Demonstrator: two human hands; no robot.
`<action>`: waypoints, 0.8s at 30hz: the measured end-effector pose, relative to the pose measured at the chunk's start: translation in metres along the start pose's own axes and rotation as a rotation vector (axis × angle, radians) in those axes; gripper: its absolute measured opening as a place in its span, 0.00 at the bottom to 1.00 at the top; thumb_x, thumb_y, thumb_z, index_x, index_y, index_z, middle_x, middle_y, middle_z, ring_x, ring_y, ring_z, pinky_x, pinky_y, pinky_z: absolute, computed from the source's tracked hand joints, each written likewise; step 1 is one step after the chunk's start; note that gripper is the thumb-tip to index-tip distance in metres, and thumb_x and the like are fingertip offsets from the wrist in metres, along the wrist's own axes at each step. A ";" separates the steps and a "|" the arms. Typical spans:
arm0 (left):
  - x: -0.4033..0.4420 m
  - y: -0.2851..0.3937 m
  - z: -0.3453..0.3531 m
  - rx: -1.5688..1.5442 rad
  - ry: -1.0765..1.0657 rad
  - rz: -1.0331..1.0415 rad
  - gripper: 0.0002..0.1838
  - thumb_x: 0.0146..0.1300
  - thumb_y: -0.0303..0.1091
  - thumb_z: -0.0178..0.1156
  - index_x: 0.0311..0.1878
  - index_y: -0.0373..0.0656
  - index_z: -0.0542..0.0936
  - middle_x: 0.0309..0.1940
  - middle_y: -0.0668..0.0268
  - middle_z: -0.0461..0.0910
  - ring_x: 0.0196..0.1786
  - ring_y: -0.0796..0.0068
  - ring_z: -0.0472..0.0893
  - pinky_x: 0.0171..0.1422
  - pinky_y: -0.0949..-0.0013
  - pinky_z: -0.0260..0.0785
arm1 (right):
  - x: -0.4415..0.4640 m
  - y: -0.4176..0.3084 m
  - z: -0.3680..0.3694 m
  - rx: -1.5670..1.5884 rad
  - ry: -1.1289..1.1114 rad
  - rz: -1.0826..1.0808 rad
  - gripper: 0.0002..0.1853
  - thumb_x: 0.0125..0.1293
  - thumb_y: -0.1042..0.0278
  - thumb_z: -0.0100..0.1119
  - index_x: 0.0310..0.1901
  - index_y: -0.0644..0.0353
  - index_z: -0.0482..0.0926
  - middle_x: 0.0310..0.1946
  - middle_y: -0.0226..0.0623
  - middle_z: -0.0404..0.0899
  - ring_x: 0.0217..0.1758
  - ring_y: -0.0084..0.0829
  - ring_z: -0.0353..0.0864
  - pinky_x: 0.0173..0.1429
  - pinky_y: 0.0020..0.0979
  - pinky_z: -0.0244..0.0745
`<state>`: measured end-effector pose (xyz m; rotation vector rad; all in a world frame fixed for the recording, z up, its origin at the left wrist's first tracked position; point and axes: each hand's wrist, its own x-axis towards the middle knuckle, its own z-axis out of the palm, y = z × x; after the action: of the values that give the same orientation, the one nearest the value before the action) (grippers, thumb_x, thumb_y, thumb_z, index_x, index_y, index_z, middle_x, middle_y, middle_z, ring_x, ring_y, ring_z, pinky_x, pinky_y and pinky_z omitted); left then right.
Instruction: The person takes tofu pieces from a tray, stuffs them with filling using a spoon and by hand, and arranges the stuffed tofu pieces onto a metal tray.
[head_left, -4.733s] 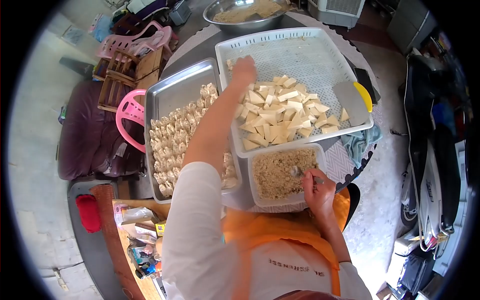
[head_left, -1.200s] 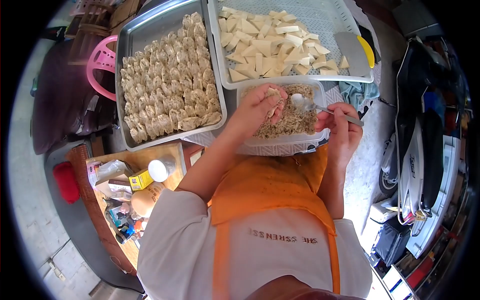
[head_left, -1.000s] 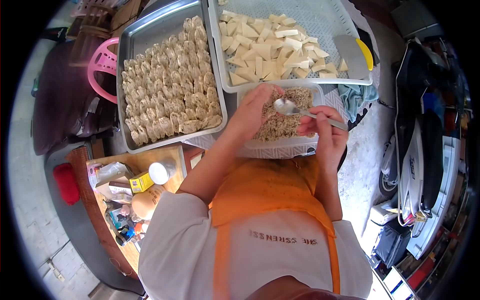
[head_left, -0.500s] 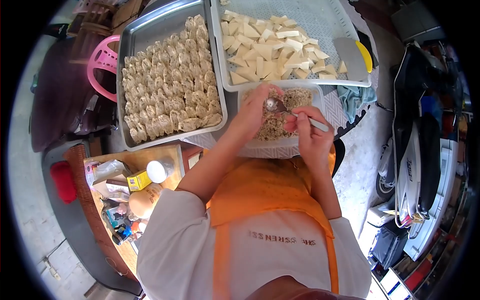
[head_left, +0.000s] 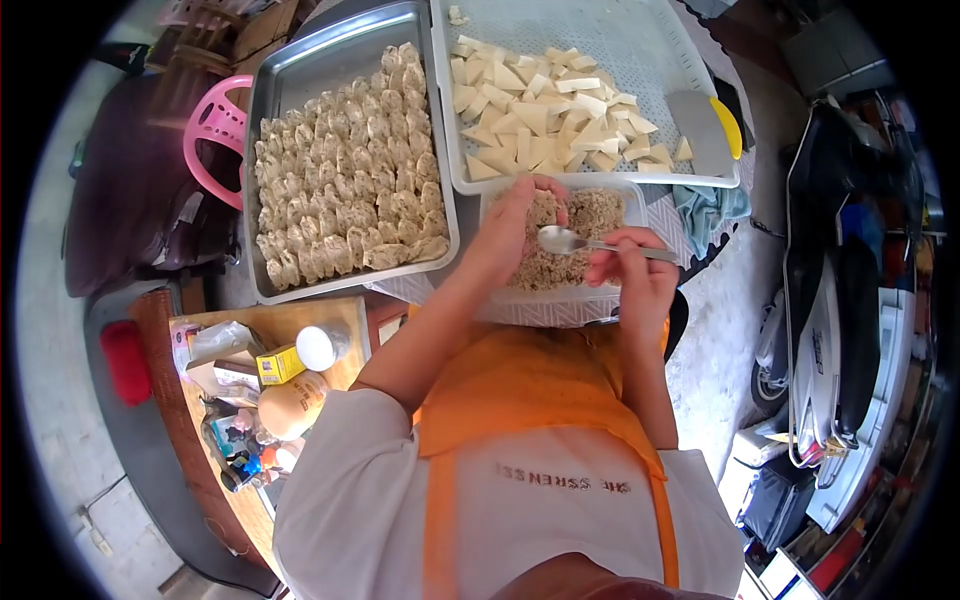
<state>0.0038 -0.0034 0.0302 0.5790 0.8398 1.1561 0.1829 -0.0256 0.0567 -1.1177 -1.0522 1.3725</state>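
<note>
My right hand pinches the handle of a metal spoon, whose bowl points left over a brown crumbly filling. That filling lies in a clear plastic container close in front of me. Over the container's left side is my left hand, its fingers curled and its back toward me. Whatever it may hold is hidden. Beyond the container, pale triangular tofu pieces are heaped in a white perforated tray. Left of it, a metal tray carries rows of filled pieces.
A scraper with a yellow handle rests in the white tray's right side. A teal cloth lies below that corner. On the lower left, a wooden table holds a yellow box and jars. A pink chair back stands beside the metal tray.
The spoon has turned: its bowl now shows flatter and lower, and its handle lies more level. My right hand has shifted slightly right and down. My left hand stays over the container.
</note>
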 end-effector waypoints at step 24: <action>0.009 -0.021 -0.021 0.724 -0.092 0.351 0.18 0.69 0.41 0.45 0.22 0.44 0.68 0.15 0.64 0.65 0.17 0.69 0.63 0.21 0.66 0.53 | 0.011 0.038 -0.021 -0.545 -0.036 -0.322 0.06 0.68 0.76 0.51 0.37 0.68 0.78 0.23 0.37 0.81 0.23 0.22 0.80 0.27 0.23 0.76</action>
<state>-0.0006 -0.0022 -0.0005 1.4090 1.1058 1.1088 0.1962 -0.0174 0.0149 -1.2391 -1.6138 0.8711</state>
